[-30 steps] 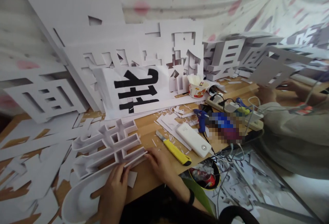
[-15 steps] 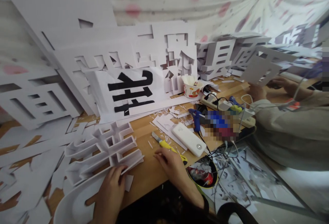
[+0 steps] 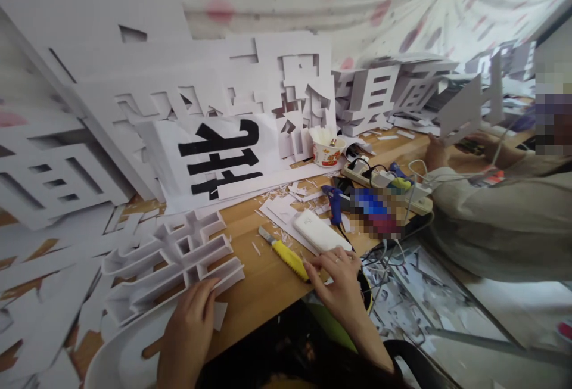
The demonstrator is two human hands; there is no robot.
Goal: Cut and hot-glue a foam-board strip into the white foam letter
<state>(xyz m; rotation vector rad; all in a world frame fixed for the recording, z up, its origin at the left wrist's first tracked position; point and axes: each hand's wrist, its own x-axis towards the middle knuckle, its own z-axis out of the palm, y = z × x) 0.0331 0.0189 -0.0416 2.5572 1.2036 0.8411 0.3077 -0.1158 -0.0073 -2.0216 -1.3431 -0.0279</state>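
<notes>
The person's left hand (image 3: 190,329) lies along the near edge of a hollow white letter (image 3: 193,274), its fingers bent over the rim of a wall. From where I stand I can't tell whether it pinches the board or only steadies it. The letter lies ahead of that hand and off to its left, its thin walls on edge, and a curved white channel (image 3: 120,347) beside the wrist looks like part of the same form. A small white scrap (image 3: 220,316) lies just to the right of the left fingers.

The right hand (image 3: 337,282) is well apart from the letter, palm down, fingers spread and slightly curled, with nothing in its grasp that I can see. Its thumb is right by the butt of a yellow utility knife (image 3: 290,260), which points away to its left; its fingers overlap the near end of a white power bank (image 3: 317,231). Whether it touches either, I can't say. A blue glue gun (image 3: 333,203) lies beyond the fingers.

My guess is that this is the wall-building step, between fitting one strip and the next, with the left hand minding the letter. The next move seems to call for a deliberate choice of tool, keeping the right fingers off the blade and the left hand light on those walls.
</notes>
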